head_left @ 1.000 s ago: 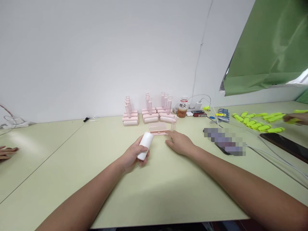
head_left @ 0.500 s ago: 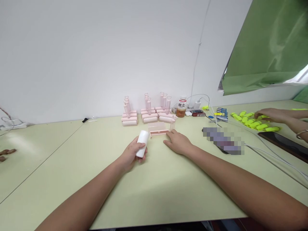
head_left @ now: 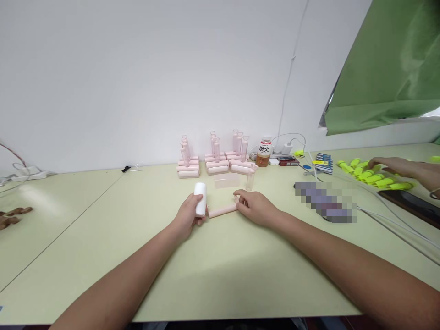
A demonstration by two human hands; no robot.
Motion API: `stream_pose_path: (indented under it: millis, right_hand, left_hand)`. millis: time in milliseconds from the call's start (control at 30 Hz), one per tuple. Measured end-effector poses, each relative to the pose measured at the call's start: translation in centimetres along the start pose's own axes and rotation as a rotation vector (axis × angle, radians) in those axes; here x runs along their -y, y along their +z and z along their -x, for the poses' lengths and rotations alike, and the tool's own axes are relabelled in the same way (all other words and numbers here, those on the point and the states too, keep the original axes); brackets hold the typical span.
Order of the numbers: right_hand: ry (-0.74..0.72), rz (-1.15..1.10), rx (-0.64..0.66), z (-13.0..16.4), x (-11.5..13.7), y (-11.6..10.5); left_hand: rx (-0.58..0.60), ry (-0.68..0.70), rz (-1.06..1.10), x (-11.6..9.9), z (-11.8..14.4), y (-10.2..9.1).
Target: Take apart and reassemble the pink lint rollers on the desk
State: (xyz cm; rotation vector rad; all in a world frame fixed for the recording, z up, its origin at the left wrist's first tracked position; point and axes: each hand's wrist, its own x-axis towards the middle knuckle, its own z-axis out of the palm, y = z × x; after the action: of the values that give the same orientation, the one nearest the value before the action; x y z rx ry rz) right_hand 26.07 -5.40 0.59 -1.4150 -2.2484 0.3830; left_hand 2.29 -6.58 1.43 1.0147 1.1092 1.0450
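My left hand (head_left: 187, 216) is wrapped round a white roll (head_left: 200, 195), tilted upright just above the table. In my right hand (head_left: 258, 207), thumb and fingers pinch the right end of a slim pink roller holder (head_left: 223, 211). The holder's left end reaches the fingers of my left hand; whether they touch cannot be made out. Behind it a clear pinkish cover (head_left: 227, 180) lies on the table. A pink see-through handle (head_left: 250, 179) with a looped top stands upright beyond my right hand.
Pink rollers (head_left: 217, 167) with upright handles stand in groups by the wall. Right of them are a labelled bottle (head_left: 264, 152), a charger and cables. A blurred-out item (head_left: 323, 201), a black phone (head_left: 409, 207) and yellow pieces (head_left: 374, 178) lie further right, near another person's hand (head_left: 395, 166).
The pink holder has come nearer to me, away from the cover and handle, with my right hand now gripping its end. The white roll has turned more upright.
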Motion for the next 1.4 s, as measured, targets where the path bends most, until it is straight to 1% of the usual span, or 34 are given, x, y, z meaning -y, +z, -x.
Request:
stream_pose_path:
  millis: [167,333,400,500,600,733,833,900,933,1067,1133,1200,1267,1400]
  right_hand:
    - [0.021,-0.104,0.028,-0.4,-0.7,-0.4]
    - [-0.018,-0.211,0.091,-0.2,-1.0,-0.4]
    - [-0.030,-0.254,0.078,-0.2,-1.1,-0.1]
    - [-0.029,-0.326,0.049,-0.3,-1.2,0.3]
    - [-0.037,-0.388,0.030,-0.3,-1.1,0.4]
    - [-0.064,-0.449,-0.007,-0.1,-0.6,0.3]
    - [-0.057,-0.522,-0.015,0.1,-0.2,0.4]
    - [-0.046,-0.583,0.001,0.2,0.1,0.7]
    - [-0.040,-0.618,0.010,0.3,0.3,0.8]
    - [0.031,-0.801,0.021,0.7,1.4,1.2]
    - [0.073,-0.849,0.000,0.8,1.8,1.1]
    - [0.092,-0.834,-0.042,0.9,2.1,1.0]
    - [0.100,-0.798,-0.081,1.0,2.2,0.9]
    - [0.056,-0.608,-0.198,1.2,2.6,0.7]
  left_hand:
    - [0.069,-0.030,-0.071,0.0,0.2,0.0]
    - [0.088,-0.034,-0.067,-0.1,0.4,0.2]
    - [0.053,0.000,-0.017,-0.1,0.4,0.3]
    - [-0.060,0.080,0.085,-0.2,0.3,0.3]
    - [-0.149,0.099,0.157,-0.1,-0.1,0.1]
    - [-0.189,0.084,0.218,0.2,-0.6,-0.3]
    - [-0.203,0.074,0.221,0.3,-0.8,-0.4]
    - [-0.162,0.076,0.213,0.3,-0.6,-0.3]
    - [-0.123,0.073,0.204,0.3,-0.5,-0.1]
    - [0.100,0.015,0.138,0.5,0.8,1.1]
    - [0.193,-0.017,0.105,0.6,1.7,1.8]
    - [0.252,-0.038,0.082,0.8,2.4,2.3]
    - [0.285,-0.052,0.071,0.9,3.0,2.7]
    - [0.349,-0.050,0.062,1.0,3.5,3.0]
